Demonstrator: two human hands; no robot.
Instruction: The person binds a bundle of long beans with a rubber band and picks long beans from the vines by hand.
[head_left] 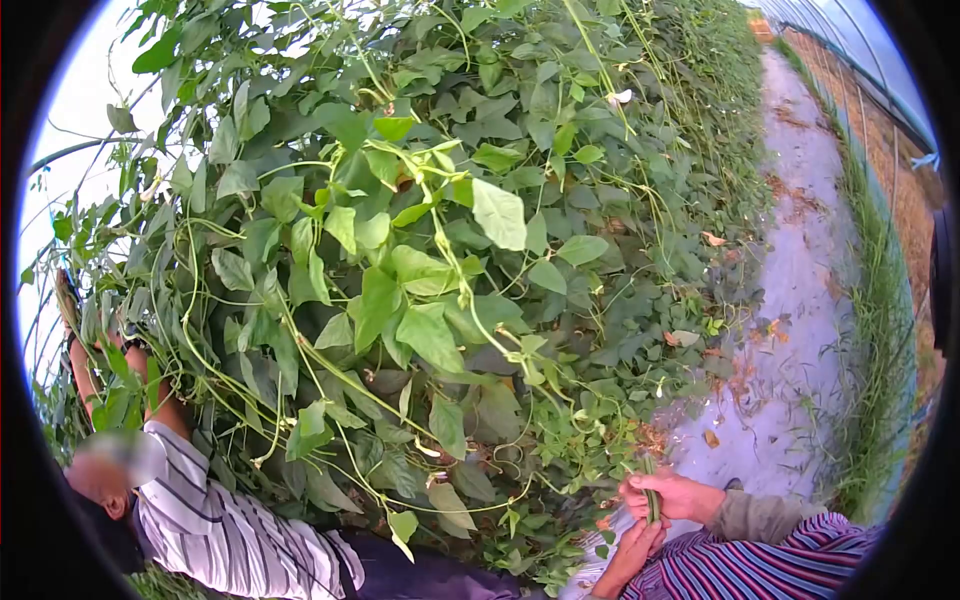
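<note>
At the lower right, my right hand, with a grey-green cuff at its wrist, has its fingers wrapped round a small bunch of green bean pods. Just below it my left hand is closed at the lower end of the same pods, the two hands almost touching. The purple, striped clothing lies beside them. Bean vines with broad green leaves and thin hanging stems fill the middle, and their lower edge comes close to my hands.
A co-worker in a white striped shirt is at the lower left, arms raised into the vines. A pale ground-cover path with dry leaves runs up the right side, bordered by grass and the tunnel wall.
</note>
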